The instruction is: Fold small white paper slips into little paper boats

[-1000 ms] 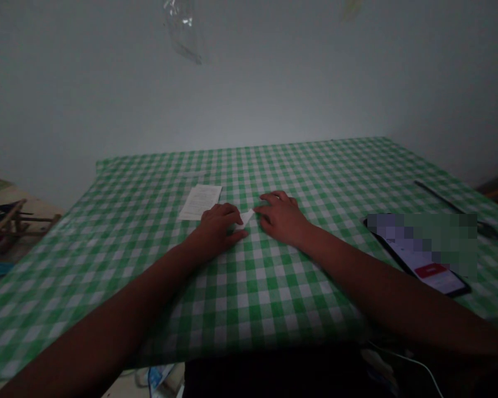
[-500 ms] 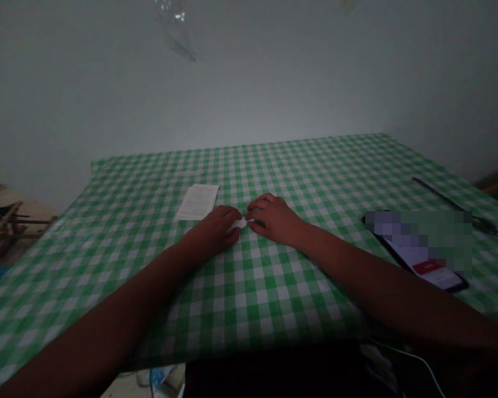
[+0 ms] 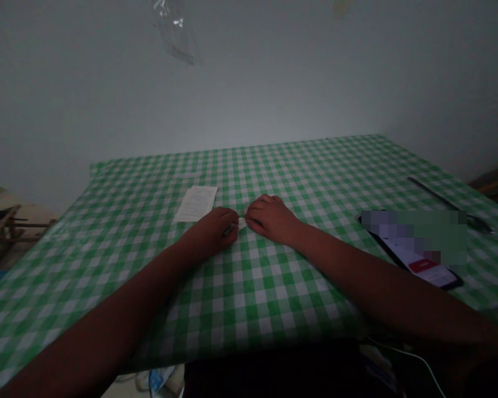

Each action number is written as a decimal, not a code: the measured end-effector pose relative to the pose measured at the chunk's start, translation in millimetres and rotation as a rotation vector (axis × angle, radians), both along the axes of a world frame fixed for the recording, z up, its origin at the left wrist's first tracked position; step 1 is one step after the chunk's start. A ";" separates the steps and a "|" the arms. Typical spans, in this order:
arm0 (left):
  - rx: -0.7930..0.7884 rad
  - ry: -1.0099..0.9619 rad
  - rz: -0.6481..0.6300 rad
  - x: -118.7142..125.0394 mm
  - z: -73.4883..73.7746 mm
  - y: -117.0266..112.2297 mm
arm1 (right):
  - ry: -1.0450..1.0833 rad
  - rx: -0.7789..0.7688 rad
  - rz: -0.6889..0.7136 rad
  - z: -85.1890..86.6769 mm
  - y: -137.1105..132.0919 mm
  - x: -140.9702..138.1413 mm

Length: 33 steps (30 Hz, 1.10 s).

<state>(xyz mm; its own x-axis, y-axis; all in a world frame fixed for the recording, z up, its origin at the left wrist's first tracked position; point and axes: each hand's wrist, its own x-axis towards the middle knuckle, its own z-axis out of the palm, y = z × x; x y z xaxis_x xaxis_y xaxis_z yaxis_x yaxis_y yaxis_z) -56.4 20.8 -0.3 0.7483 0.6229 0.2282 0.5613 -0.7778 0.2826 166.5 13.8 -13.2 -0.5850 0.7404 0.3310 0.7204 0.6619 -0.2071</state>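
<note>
— Where's the scrap sitting?
— I see the small white paper scrap at frame centre, on the green checked tablecloth. My left hand and right hand curl closed, pinching it from either side.
— Anything nearby?
— A printed sheet just upper left; a phone at right.

Green-checked table, paper slip, white scrap, phone, perhaps a pen

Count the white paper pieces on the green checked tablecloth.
2: a flat white printed sheet just beyond the left hand, and a small white scrap held between that hand and the right hand, mostly hidden.
</note>
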 end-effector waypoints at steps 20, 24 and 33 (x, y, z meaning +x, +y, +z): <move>0.167 -0.167 -0.023 -1.8 9.3 -14.0 | 0.091 0.201 0.087 9.8 -15.7 -1.2; 0.228 -0.135 0.047 0.3 13.2 -16.7 | 0.092 0.209 0.086 11.9 -18.5 -2.9; 0.376 0.032 0.200 16.6 19.9 -31.2 | 0.063 0.226 0.081 17.1 -26.5 -10.0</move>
<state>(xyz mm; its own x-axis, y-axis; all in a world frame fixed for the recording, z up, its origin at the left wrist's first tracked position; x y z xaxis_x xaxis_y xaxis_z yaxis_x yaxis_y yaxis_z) -39.8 -10.4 19.6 0.6318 0.6338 0.4463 0.7151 -0.6987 -0.0201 156.5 -12.7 3.9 -0.6125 0.5948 0.5207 0.6535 0.7516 -0.0898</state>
